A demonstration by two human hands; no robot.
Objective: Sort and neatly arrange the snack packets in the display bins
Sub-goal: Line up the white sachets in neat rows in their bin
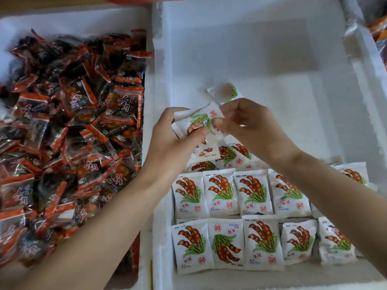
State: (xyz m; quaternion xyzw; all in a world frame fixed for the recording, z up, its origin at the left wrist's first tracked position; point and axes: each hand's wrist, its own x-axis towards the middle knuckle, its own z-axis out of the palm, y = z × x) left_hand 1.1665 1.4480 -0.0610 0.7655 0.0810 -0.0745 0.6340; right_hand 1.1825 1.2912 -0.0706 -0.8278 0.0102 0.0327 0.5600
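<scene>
Closest, flat white plastic snack packets [222, 193] with brown pod pictures lie in tidy rows in the white foam bin [159, 59]. Just past them, the left hand [167, 135] curls round a small stack [181, 115] of these. The right hand [247, 122] pinches the top packet [201, 122]. They look light, soft and slippery, so hold the crinkly edges. Farther back lies one loose packet [225, 92].
</scene>
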